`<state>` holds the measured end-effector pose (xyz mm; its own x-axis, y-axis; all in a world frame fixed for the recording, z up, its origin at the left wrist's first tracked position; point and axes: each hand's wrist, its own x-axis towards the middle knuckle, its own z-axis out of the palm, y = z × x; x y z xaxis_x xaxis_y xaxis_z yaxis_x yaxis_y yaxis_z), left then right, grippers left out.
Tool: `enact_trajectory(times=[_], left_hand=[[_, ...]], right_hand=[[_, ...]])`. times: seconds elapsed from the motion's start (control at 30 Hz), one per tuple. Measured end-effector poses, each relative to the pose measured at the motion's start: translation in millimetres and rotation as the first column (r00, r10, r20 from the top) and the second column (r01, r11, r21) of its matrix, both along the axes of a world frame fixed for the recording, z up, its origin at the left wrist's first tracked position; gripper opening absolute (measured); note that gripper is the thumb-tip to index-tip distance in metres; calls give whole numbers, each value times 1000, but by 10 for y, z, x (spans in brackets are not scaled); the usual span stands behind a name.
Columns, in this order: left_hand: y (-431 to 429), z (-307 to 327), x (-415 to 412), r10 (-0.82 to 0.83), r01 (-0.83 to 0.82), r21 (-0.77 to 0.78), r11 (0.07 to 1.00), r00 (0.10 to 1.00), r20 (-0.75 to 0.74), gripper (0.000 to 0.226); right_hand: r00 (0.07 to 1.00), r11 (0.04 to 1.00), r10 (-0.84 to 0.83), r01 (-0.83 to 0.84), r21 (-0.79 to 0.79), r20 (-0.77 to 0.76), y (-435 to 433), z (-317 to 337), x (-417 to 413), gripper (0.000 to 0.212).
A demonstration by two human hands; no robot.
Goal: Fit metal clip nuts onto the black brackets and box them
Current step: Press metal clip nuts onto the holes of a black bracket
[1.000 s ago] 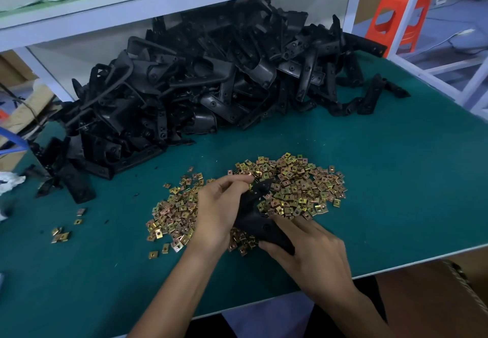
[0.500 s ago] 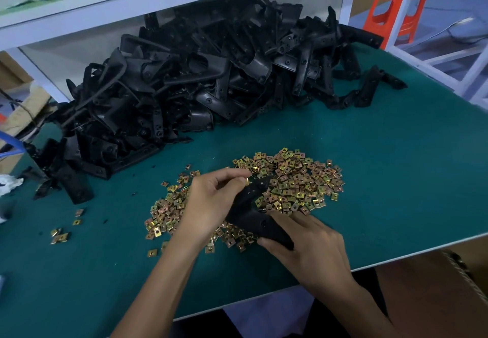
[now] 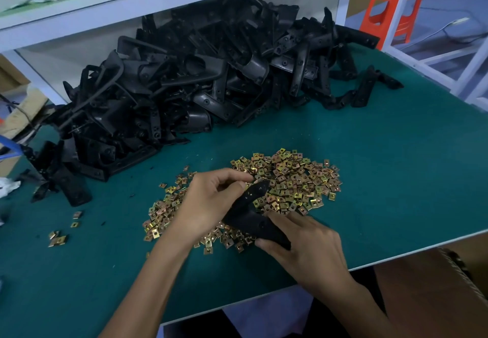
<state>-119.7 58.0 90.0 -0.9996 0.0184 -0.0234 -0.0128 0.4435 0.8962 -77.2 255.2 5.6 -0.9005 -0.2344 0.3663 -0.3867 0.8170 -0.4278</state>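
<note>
The right hand is gripping the near end of the black bracket, bracing it above the clip nut pile. The left hand is pinching its far tip, presumably seating a nut there. The fingers are hiding that nut.

One black bracket, flat and angled with small holes, is tilted just above the clip nuts. The right hand grips its lower end and the left hand pinches its pointed upper end. The small, square, yellow-gold nuts lie spread loosely on the bench, with a few strays far left. A tangled heap of black brackets lies behind them.
</note>
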Motion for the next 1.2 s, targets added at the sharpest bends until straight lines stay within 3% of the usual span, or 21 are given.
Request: enact_trajectory(times=[0.1,0.2,0.33,0.43,0.5,0.67,0.9,1.2], left_hand=[[-64,31,-40,-75,79,-139,987,997,33,23],[-90,32,-40,-93,104,-131,986,992,90,23],[-24,-65,25,-19,21,-42,999,998,62,24],[39,-140,85,39,-33,-81,996,997,68,45],[62,-167,106,92,-86,-152,985,995,35,51],[86,-181,138,80,-123,-292,949,985,-156,40],[122,-255,159,81,-117,-173,978,976,-205,23],[82,-169,193,6,-61,-215,975,969,-247,28]], right_hand=[[1000,1000,5,-5,24,-3,7,-11,1,52],[1000,999,15,-14,36,-20,9,-21,5,52],[1000,1000,-2,2,1,-29,-2,-11,-3,52],[999,1000,-4,4,-2,-45,-3,-24,-3,51],[998,1000,-6,6,1,-55,-4,-32,2,51],[998,1000,-25,25,-6,-50,-10,-28,-6,52],[999,1000,-20,20,-11,-31,0,5,-2,53],[998,997,-47,45,-55,-35,-3,2,40,49]])
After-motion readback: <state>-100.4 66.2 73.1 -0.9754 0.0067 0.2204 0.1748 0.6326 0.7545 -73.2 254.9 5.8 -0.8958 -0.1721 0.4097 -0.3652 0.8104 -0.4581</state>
